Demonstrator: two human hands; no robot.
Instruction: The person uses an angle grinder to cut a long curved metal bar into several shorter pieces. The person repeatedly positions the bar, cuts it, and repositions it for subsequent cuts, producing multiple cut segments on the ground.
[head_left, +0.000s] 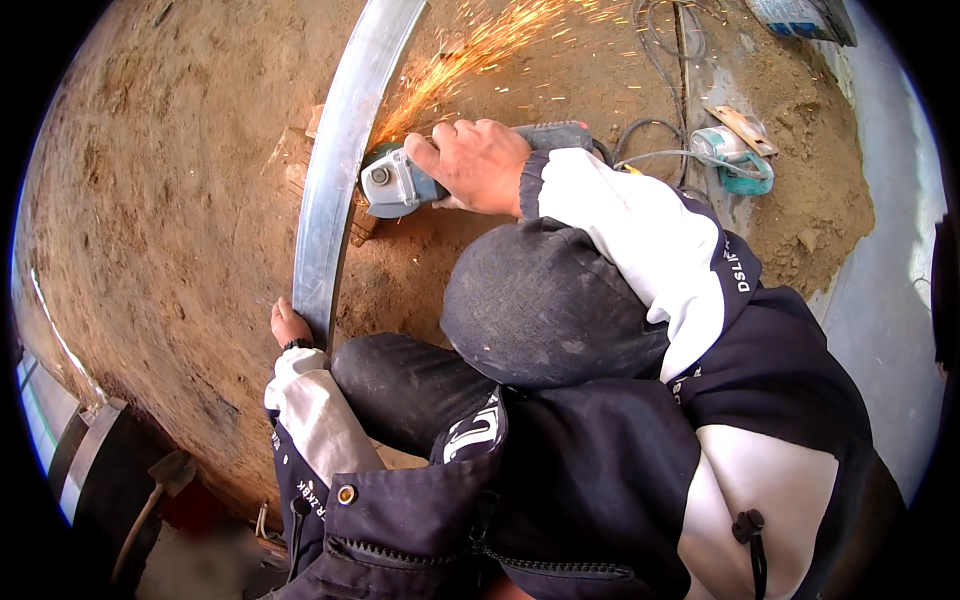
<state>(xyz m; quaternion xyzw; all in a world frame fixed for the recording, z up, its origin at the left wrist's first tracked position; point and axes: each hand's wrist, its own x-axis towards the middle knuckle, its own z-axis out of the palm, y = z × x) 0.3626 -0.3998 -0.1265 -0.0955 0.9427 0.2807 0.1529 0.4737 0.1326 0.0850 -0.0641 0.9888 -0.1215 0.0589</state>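
Right hand [478, 165] is wrapped tight around the angle grinder [400, 185], its disc cutting the steel bar [335, 170] lying on bare dirt [170, 200]; sparks [470, 50] fly away. Left hand [288, 325] presses the bar's near end, fingers hidden. Advise steady, square pressure.

I see bright daylight, glowing sparks [480, 45], soft shadows; fisheye bends edges, black corners, blurred lower left.

Angle grinder [400, 182] sits right of the metal bar [335, 170] — second grinder [735, 155] lies farther right, on dirt.
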